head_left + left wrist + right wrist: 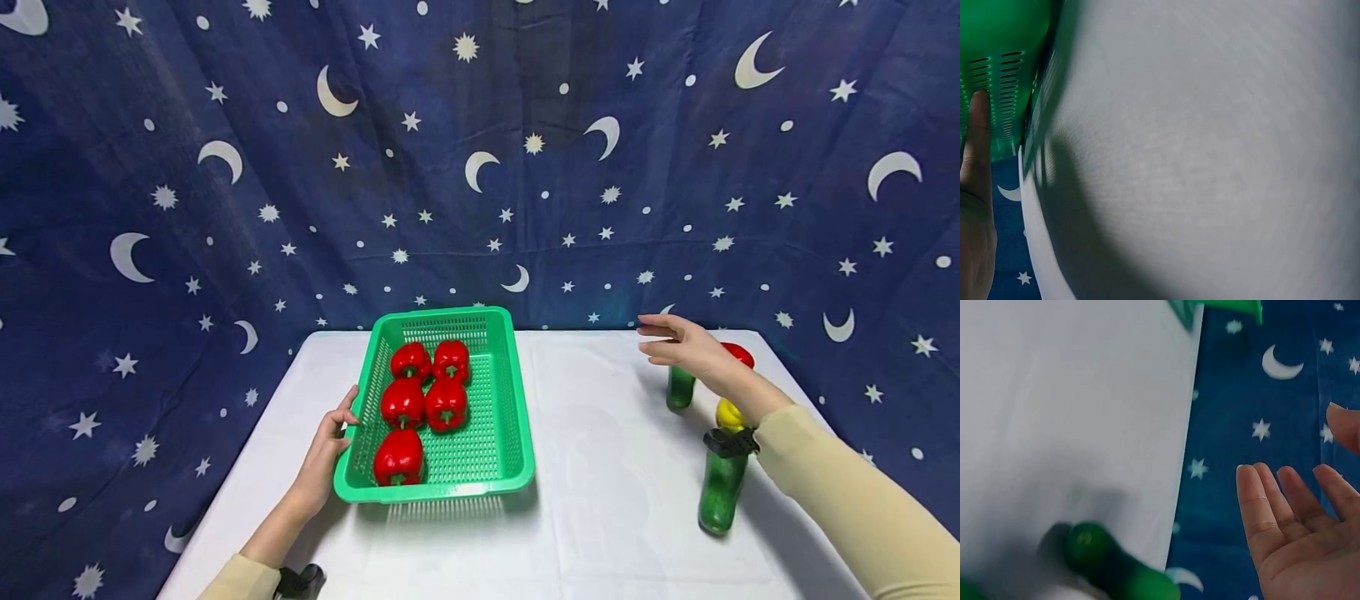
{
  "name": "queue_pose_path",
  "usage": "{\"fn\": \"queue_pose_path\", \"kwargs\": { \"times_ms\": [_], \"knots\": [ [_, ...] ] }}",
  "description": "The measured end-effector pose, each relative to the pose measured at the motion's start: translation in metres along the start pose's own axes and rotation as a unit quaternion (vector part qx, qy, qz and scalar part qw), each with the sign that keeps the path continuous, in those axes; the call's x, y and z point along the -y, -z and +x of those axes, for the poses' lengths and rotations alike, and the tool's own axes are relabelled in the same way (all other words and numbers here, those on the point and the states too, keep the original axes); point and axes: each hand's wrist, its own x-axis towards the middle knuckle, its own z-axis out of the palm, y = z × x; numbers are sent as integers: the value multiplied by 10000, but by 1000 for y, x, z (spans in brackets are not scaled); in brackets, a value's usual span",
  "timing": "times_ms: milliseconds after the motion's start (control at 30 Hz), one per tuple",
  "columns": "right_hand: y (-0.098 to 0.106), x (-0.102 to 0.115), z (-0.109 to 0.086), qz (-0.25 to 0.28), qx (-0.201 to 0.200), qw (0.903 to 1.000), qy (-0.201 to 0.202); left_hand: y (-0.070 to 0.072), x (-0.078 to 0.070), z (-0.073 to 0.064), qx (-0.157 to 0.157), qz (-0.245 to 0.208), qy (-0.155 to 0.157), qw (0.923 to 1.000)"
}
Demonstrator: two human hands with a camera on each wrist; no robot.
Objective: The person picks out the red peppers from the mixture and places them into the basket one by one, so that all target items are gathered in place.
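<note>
My left hand holds the left rim of a green plastic basket, with a finger lying along its slotted outer wall in the left wrist view. Inside the basket, several red bell peppers fill the left side. Over the table's right side hangs my right hand, fingers spread and nothing in them. Below it stands a green cucumber, partly covered by the hand. A second cucumber lies nearer, under the wrist. Between them shows a yellow pepper, partly hidden by the forearm.
A red pepper peeks out behind the right forearm. Everything stands on a white-covered table. A dark blue curtain with moons and stars rises behind the table and along both sides.
</note>
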Motion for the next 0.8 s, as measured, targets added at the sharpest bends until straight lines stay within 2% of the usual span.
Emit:
{"fn": "queue_pose_path", "kwargs": {
  "times_ms": [167, 333, 600, 800],
  "knots": [
    [15, -13, -5, -540, -327, 9980, -49, 0, 0, -1, -20, 11, 35, 10000],
    [29, -23, -12, -1330, -777, 9880, -61, -1, -1, -1, -55, 9, 91, 9999],
    [54, -42, -18, -1840, -1334, 9732, -341, -1, -3, -1, -31, -14, 107, 9999],
    [64, -47, -21, -1956, -1462, 9674, -674, -1, -3, -1, -54, 16, 70, 10000]
  ]
}}
